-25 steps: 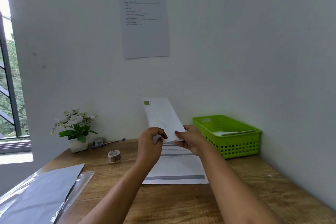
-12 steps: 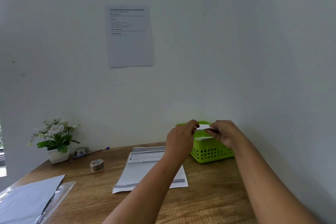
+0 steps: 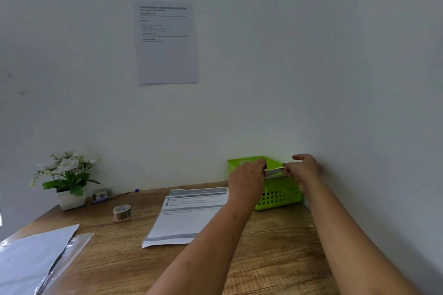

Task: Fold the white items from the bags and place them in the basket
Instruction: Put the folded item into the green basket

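Note:
A folded white paper (image 3: 274, 171) is held flat between both hands, just above the green basket (image 3: 278, 196) at the back right of the desk. My left hand (image 3: 247, 178) pinches its left end and my right hand (image 3: 303, 169) pinches its right end. Only a thin edge of the paper shows between the fingers. The inside of the basket is mostly hidden behind my hands. Clear plastic bags with white sheets (image 3: 36, 261) lie at the front left of the desk.
A printed sheet (image 3: 189, 215) lies flat mid-desk. A tape roll (image 3: 122, 212), a second tape roll (image 3: 102, 193), a pen (image 3: 115, 197) and a potted plant (image 3: 68, 179) stand at the back left. Walls close off the back and right side.
Both hands carried the folded white paper from above the printed sheet rightward to over the green basket, turning it from upright to flat. The view has panned right.

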Available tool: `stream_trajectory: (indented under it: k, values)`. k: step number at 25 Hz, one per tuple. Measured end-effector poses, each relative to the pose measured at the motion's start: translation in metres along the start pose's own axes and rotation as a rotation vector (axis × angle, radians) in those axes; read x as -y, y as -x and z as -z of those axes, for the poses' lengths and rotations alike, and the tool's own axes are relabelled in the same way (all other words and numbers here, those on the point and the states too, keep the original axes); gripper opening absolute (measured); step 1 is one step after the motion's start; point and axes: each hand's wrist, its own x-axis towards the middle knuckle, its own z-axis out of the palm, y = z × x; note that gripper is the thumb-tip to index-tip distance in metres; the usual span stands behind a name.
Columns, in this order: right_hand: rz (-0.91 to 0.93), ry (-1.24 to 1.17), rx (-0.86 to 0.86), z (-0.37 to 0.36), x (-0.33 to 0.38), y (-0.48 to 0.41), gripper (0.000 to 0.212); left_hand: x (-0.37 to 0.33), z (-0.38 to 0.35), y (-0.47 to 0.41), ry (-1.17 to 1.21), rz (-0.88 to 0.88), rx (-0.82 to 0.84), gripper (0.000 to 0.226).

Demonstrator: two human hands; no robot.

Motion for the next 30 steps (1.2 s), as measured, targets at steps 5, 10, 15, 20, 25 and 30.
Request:
stream_trajectory:
  k: [5, 10, 15, 20, 25, 30]
  values:
    - [0.259, 0.529, -0.048, -0.006, -0.008, 0.018, 0.033, 0.015, 0.003, 0.001, 0.021, 0.099, 0.009, 0.024]
    - [0.506, 1.002, -0.169, -0.017, -0.002, 0.038, 0.029, 0.055, 0.018, 0.014, -0.051, 0.187, 0.006, 0.022]
    - [0.865, 0.935, 0.069, -0.075, 0.013, 0.075, 0.024, 0.126, 0.043, 0.04, -0.043, 0.46, 0.089, 0.024]
    - [0.666, 1.119, 0.506, -0.145, -0.031, 0.106, 0.04, 0.195, 0.084, 0.083, -0.051, 0.739, 0.125, 0.022]
    - [0.297, 1.406, 0.804, -0.183, -0.073, 0.114, 0.071, 0.244, 0.1, 0.111, 0.022, 0.837, 0.256, 0.016]
    - [0.341, 1.453, 1.059, -0.185, -0.041, 0.1, 0.074, 0.248, 0.082, 0.098, -0.018, 0.772, 0.46, 0.043]
